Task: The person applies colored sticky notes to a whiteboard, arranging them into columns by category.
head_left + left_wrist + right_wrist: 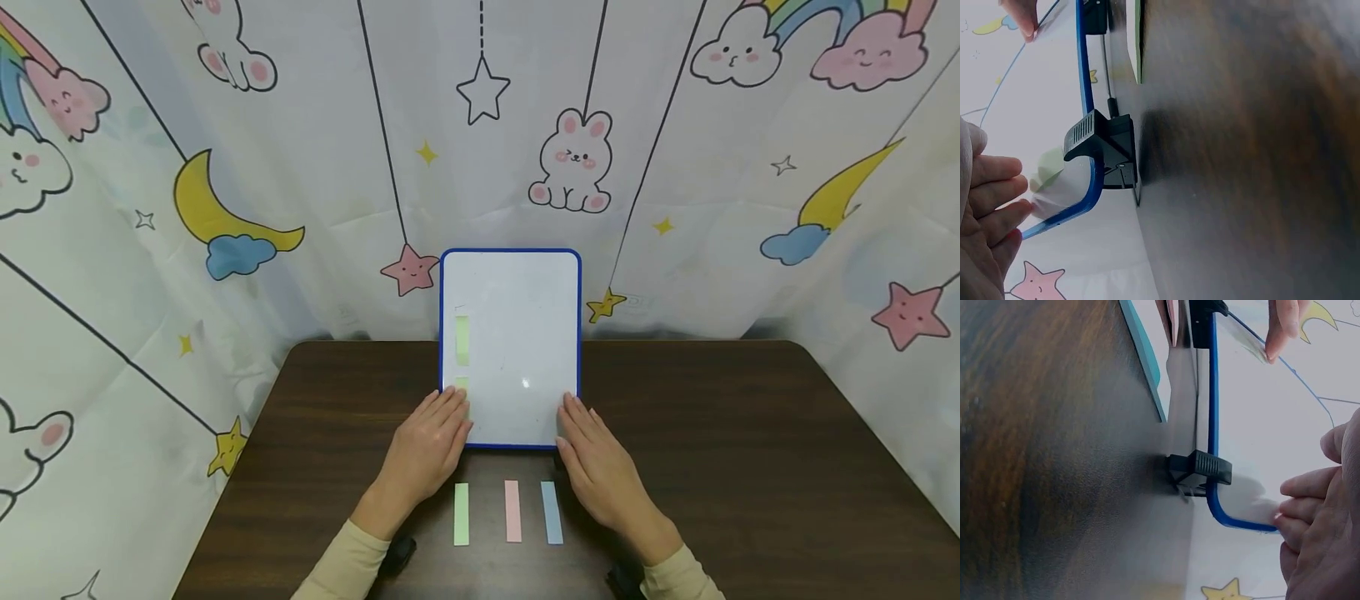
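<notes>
Up now at the white rectangular board with the rounded blue rim [517, 325], propped on the dark brown wood-grain table [697, 450] in black plastic clips [1116, 147]. Touching at the lower left side with the left hand [426, 446], matching at the lower right with the right hand [603, 467]. Close together and nearly straight in the fingers, tips to the white face, not pinching on either side; impossible to tell how hard the push. Looks like steadying or squaring up, this step.

Over at the board's left: two pale green upright patches [462, 340], the lower partly covered by left fingertips; cannot tell whether stuck on. Down in front, lying loose and untouched in a row: a narrow pale green strip [461, 514], a narrow pink strip [513, 511], a narrow light blue strip [552, 512]. Next, probably calling for a soft, even release on both sides at once, without rocking the board in the clips, before any reaching down to the row.
</notes>
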Available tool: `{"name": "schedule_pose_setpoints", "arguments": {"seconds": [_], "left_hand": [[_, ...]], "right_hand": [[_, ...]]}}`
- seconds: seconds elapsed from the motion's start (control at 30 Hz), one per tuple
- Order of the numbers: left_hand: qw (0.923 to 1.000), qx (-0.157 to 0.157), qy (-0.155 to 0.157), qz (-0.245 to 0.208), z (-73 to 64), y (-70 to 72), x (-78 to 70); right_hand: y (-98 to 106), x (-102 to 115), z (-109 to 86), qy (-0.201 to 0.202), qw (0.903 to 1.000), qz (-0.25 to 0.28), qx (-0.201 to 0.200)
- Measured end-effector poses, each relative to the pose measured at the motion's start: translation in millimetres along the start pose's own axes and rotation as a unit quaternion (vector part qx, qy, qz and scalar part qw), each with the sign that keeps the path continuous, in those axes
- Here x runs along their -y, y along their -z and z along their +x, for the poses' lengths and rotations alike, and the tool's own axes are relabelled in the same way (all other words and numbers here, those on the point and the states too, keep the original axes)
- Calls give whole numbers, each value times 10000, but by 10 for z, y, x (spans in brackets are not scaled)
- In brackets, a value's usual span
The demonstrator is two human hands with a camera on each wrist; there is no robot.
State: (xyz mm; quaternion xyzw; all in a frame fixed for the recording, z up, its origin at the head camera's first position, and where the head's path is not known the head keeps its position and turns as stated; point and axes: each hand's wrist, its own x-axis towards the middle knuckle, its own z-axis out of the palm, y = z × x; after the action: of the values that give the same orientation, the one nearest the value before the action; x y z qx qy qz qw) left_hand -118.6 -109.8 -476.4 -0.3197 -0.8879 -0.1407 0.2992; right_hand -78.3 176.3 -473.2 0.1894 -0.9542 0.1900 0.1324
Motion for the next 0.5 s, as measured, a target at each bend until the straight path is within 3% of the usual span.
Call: {"name": "schedule_pose_setpoints", "arguments": {"seconds": [0.2,0.5], "left_hand": [[9996,263,-59,-84,-6,51,-82],[9972,475,-513,-263,-28,46,-309]], "right_hand": [[25,38,-20,72,9998,189,7],[51,147,-75,402,9988,230,-164]]}}
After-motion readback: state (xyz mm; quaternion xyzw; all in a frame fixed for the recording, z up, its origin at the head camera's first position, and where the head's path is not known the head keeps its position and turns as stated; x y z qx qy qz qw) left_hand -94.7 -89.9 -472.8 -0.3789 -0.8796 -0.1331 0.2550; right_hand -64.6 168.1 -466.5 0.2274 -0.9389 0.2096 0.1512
